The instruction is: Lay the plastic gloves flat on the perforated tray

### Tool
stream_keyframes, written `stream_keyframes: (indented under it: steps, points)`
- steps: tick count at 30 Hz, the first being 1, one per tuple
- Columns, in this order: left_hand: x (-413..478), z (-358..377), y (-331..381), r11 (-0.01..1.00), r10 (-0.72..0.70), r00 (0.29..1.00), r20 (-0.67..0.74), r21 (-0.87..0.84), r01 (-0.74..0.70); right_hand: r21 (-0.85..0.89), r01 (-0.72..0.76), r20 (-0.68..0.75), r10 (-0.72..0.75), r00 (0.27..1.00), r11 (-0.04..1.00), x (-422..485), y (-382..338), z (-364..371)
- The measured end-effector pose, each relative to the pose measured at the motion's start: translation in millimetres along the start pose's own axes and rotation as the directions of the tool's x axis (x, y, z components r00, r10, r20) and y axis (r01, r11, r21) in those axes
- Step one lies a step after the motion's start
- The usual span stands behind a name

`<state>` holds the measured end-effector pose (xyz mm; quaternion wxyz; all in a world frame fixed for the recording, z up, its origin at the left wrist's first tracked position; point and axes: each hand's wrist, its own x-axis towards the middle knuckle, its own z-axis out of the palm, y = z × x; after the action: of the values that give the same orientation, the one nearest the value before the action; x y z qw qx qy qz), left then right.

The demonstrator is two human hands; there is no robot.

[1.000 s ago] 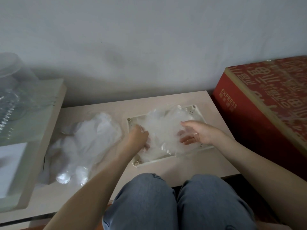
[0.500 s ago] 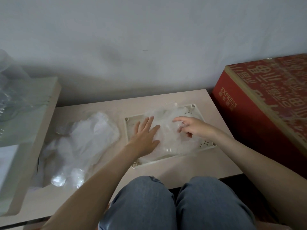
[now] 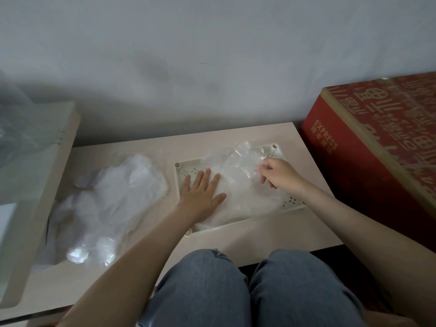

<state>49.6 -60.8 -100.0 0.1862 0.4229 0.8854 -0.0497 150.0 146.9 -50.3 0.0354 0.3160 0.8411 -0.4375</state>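
Note:
A cream perforated tray (image 3: 182, 171) lies on the low table in front of my knees. Clear plastic gloves (image 3: 238, 175) are spread over most of it, crinkled at the far right. My left hand (image 3: 203, 192) presses flat on the gloves at the tray's left side, fingers straight. My right hand (image 3: 278, 173) is over the tray's right part, its fingertips pinching a fold of the plastic. A loose heap of more plastic gloves (image 3: 106, 204) lies on the table to the left of the tray.
The beige table (image 3: 271, 234) ends against a grey wall. A red printed carton (image 3: 377, 147) stands close on the right. A raised cream shelf (image 3: 47, 175) with clear plastic on it borders the left. My knees in jeans (image 3: 236, 291) are under the front edge.
My left hand went from curled at the glove's edge to flat, pressing on it. My right hand moved toward the tray's far right and now pinches the plastic.

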Motion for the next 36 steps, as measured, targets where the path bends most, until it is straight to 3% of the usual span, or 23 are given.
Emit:
stream_keyframes:
  steps: [2,4,6,7,9,11,19,26,31,34,36]
  points:
    - [1.9,1.7,-0.8,1.0,-0.006,1.0,-0.007,0.013,0.007,-0.068,-0.029,-0.163,0.017,0.986,0.997,0.4,2.3,0.8]
    - [3.3,3.5,-1.2,1.0,0.0,1.0,-0.01,0.028,0.001,-0.241,0.107,-0.297,-0.178,0.938,0.965,-4.3,-1.1,3.8]
    - [3.9,4.7,-1.5,0.999,0.001,1.0,-0.009,0.032,-0.001,-0.472,0.333,-0.141,-0.443,0.885,0.816,-12.4,-7.6,13.0]
    - [4.5,5.0,-0.9,1.0,0.0,1.0,-0.008,0.03,0.0,-0.538,0.408,-0.008,-0.489,0.873,0.737,-17.0,-11.2,19.8]
    - [5.6,4.8,0.1,1.0,-0.004,1.0,-0.003,0.028,0.005,-0.619,0.462,0.197,-0.443,0.874,0.636,-19.5,-12.1,35.3]
    - [6.6,5.4,1.6,0.999,-0.012,1.0,0.001,0.039,0.012,-0.665,0.453,0.274,-0.37,0.888,0.594,-15.6,-7.8,48.1]
    - [6.7,6.3,0.9,1.0,-0.006,1.0,-0.015,0.022,0.007,-0.533,0.371,0.072,-0.396,0.915,0.76,-8.4,1.0,49.1]
    - [7.3,5.5,-1.3,1.0,0.005,1.0,-0.003,0.018,-0.005,-0.283,0.149,-0.189,-0.207,0.96,0.948,-10.0,10.3,20.9]
    - [6.8,4.6,-0.7,1.0,0.006,1.0,-0.001,0.022,-0.006,-0.327,0.006,-0.271,-0.1,0.958,0.945,-8.6,24.1,-1.6]
    - [5.1,2.1,-0.5,1.0,0.009,1.0,-0.008,0.013,-0.009,-0.459,-0.007,-0.334,-0.166,0.928,0.888,-7.7,23.0,-1.4]
    - [3.7,-0.3,-0.2,1.0,0.006,1.0,-0.022,-0.008,-0.006,-0.467,0.113,-0.318,-0.286,0.904,0.877,-12.0,14.5,6.8]
